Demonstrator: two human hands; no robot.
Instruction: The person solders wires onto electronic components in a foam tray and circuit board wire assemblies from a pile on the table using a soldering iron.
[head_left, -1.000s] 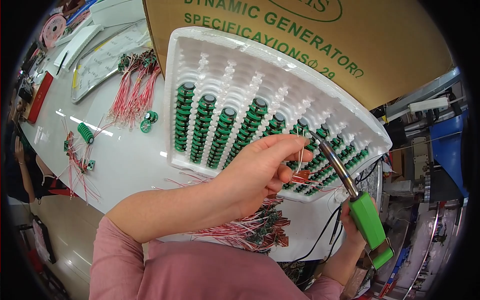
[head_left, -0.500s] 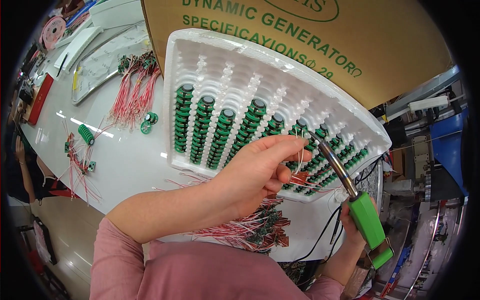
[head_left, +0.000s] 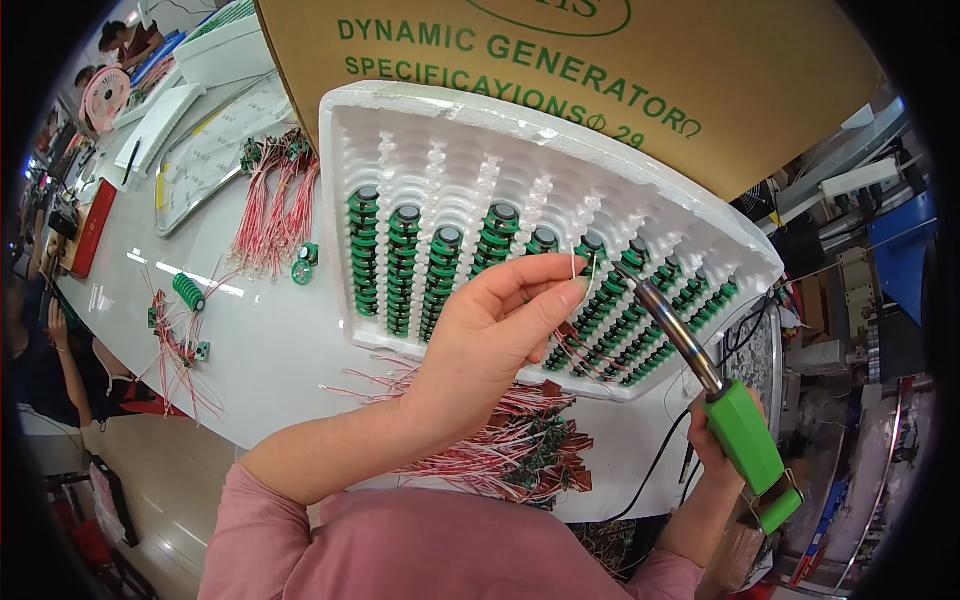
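In front of the white foam tray (head_left: 333, 215), thumb and forefinger of my left hand (head_left: 498, 318) pinch thin white wires (head_left: 575, 264), whose ends point upward. Thin red wires trail below that hand. My right hand (head_left: 715, 452) is closed around the green handle of a soldering iron (head_left: 742, 432). The iron's metal shaft slants up and left, its tip close to the wire ends; contact cannot be made out. Rows of small green-rimmed round speakers (head_left: 403, 270) stand on edge in the tray's grooves, partly hidden behind my left hand.
Below my left forearm lies a heap of small circuit boards with red and white wires (head_left: 530, 450). More wired boards (head_left: 275, 200) and a few loose speakers (head_left: 188, 291) lie on the left. Behind the tray stands a cardboard box (head_left: 600, 60). Black cables run down beside my right hand.
My left hand has turned, and its thumb now shows in front of the pinched wires. The iron stays close to the wire ends. The whole view has shifted slightly.
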